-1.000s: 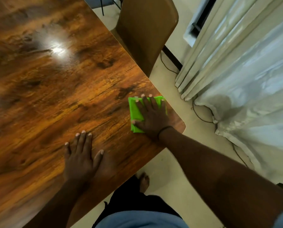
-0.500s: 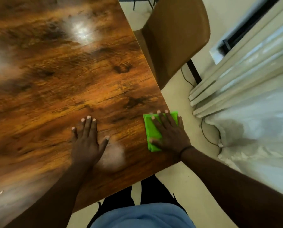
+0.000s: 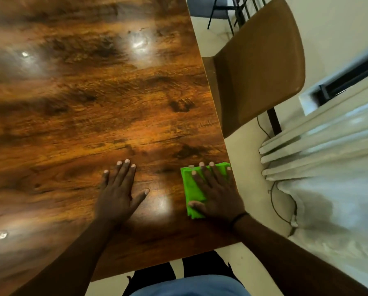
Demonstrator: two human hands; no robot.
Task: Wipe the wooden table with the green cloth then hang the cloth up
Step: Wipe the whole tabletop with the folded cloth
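The glossy wooden table [image 3: 89,116] fills the left and middle of the head view. A folded green cloth [image 3: 192,189] lies flat near the table's right edge, close to the near corner. My right hand [image 3: 216,195] presses on the cloth with straight, spread fingers and covers most of it. My left hand [image 3: 119,195] rests flat on the bare wood, about a hand's width left of the cloth, fingers straight.
A brown chair [image 3: 257,67] stands against the table's right edge. White curtains [image 3: 328,167] hang at the right, with a black cable [image 3: 273,201] on the pale floor beneath. Dark chair legs [image 3: 228,13] stand at the top. My legs are below the table's near edge.
The view has swung so the table sits more upright in frame. Both hands stay flat; my right hand and the cloth lie close to the table's right edge.
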